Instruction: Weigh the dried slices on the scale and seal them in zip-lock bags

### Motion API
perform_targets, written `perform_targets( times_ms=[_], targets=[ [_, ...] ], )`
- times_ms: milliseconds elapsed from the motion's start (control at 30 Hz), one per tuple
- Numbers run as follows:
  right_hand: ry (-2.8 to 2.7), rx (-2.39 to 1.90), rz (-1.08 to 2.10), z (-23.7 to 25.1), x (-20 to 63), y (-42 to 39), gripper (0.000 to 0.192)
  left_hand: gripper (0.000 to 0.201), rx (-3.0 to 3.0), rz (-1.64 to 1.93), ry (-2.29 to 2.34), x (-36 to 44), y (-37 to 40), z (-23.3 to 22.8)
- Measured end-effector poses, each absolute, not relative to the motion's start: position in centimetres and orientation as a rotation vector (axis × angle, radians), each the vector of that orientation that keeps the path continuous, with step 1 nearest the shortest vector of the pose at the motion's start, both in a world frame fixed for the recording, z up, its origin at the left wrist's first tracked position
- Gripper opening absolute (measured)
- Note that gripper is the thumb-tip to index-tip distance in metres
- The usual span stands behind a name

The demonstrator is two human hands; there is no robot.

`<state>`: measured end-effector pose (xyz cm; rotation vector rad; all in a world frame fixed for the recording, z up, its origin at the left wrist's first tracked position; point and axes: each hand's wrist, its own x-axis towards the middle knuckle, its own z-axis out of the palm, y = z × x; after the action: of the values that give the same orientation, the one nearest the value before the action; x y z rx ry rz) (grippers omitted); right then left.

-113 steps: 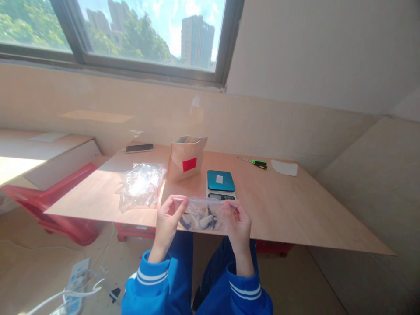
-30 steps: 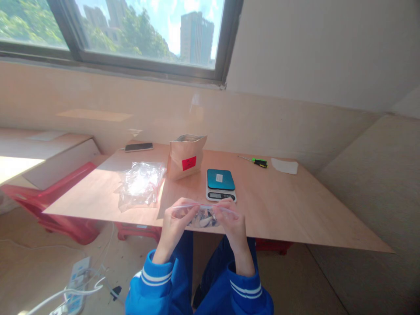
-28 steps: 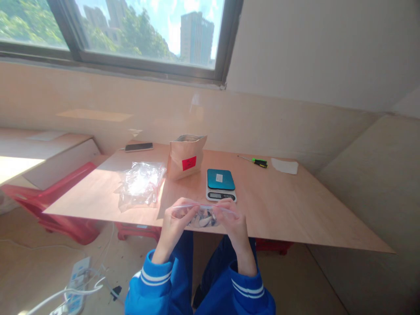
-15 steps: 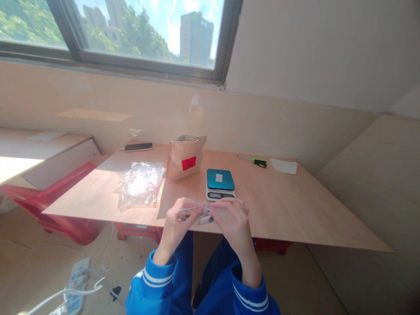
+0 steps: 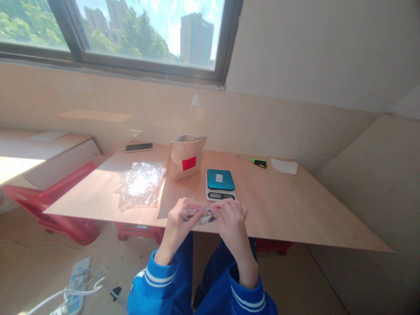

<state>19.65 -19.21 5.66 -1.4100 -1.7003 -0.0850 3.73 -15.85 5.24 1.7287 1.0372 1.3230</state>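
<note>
"Near end first: how did the grip look?"
"Beyond my blue sleeves (image 5: pixel 159 282), both hands were pinching, thumbs against fingers! My left hand (image 5: pixel 180 220) gripped the top edge of a small clear bag (image 5: pixel 201 219), and my right hand (image 5: pixel 230 221) gripped that same edge, fingertips just beside the left's."
"And the bag, where was it?"
"Between my hands, by the near edge of the table (image 5: pixel 288 208), with dark and pale pieces (image 5: pixel 207 217) showing through. Whether its underside touched the table, I couldn't tell; my fingers hid much of it."
"Which step was that?"
"Working along the top edge, I judged. Whether the two sides met all the way across, I couldn't make out."
"So what did the next move call for?"
"A firm, even pinch, I reckoned, edge straight, pieces well below it."
"And farther out?"
"Just past my fingers, the teal-topped scale (image 5: pixel 221 180)! Off to the left, a glinting pile of clear plastic (image 5: pixel 139 188); behind the scale and to its left, a brown pouch (image 5: pixel 182 153), upright, its mouth open. Farther still, a green-and-black tool (image 5: pixel 259 163) lay right, a phone (image 5: pixel 139 148) left."
</note>
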Motion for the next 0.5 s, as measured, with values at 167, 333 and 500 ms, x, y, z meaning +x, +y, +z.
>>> perform_targets(
  times_ms=[167, 333, 500],
  targets=[
    [-1.642, -1.421, -0.126, 5.5, 19.5, -19.1, 0.017, 0.012, 1.727, 1.347, 1.007, 4.2, -16.0, 5.4],
    [-1.638, -1.418, -0.108, 5.8, 19.5, -19.2, 0.016, 0.011, 1.703, 1.377, 1.010, 4.7, -16.2, 5.5],
    [-1.758, -1.390, 0.013, 6.8, 19.5, -19.9, 0.007, 0.011, 1.712, 1.385, 1.025, 4.6, -16.2, 5.6]
  ],
)
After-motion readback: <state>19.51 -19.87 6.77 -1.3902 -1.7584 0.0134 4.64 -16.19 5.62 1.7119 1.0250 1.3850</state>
